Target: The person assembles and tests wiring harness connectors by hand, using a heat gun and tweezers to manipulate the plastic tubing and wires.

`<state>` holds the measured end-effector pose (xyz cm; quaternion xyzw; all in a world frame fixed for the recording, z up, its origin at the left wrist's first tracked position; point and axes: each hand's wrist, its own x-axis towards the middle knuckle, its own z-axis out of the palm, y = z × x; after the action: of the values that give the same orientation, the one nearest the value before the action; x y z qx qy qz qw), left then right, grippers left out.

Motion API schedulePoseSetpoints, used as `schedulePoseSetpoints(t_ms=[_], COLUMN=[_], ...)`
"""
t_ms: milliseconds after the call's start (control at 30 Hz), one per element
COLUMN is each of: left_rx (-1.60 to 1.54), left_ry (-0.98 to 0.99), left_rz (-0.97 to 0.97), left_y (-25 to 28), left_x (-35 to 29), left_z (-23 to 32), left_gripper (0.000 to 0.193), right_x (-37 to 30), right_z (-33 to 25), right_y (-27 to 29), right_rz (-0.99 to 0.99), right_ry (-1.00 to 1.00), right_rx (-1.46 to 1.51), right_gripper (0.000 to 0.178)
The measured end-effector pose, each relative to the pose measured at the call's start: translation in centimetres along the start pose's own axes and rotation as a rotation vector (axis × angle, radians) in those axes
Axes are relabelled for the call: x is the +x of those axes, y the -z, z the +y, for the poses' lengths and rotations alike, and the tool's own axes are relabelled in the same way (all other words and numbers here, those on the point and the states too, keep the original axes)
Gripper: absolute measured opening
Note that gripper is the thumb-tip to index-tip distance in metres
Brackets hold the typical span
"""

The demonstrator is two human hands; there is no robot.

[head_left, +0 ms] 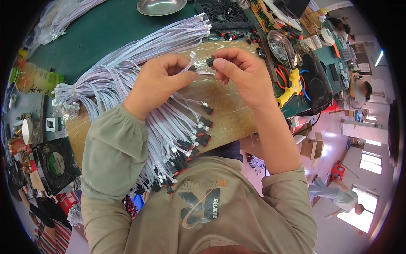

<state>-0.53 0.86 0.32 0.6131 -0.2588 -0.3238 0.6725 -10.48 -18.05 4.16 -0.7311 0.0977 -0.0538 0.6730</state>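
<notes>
Above the brown board (228,114) on the green surface (105,29), the left hand (163,82) pinches a thin white ribbon cable (191,63) between thumb and fingers, while the right hand (241,74) grips a small black connector (210,62) at its tip. Finished cables (186,131) lie fanned beneath the wrists.

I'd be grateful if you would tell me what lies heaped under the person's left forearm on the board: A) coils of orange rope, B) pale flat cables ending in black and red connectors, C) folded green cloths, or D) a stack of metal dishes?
B: beneath the left hand, a fanned heap of pale flat cables crosses the brown board, their ends fitted with black and red connectors.
</notes>
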Motion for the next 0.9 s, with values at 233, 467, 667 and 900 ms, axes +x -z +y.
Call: schedulePoseSetpoints(t_ms=[233,467,667,900], left_rx=[0.001,-0.033,-0.051,0.040], left_ry=[-0.048,-0.040,-0.049,-0.054], left_rz=[0.015,0.002,0.022,-0.001], left_y=[-0.3,-0.2,-0.2,0.3], left_x=[0.0,-0.1,-0.1,0.0], left_z=[-0.1,-0.1,-0.2,-0.3], left_gripper=[0.018,0.018,0.017,0.015], right_x=[0.1,0.0,0.1,0.0], right_z=[-0.1,-0.5,-0.4,0.4], right_y=[-0.8,-1.1,-1.1,-1.8], right_rz=[-0.053,0.016,-0.011,0.007], right_ry=[-0.032,-0.049,-0.040,-0.042], right_rx=[0.056,0.069,0.046,0.109], right_gripper=[0.021,0.020,0.020,0.020])
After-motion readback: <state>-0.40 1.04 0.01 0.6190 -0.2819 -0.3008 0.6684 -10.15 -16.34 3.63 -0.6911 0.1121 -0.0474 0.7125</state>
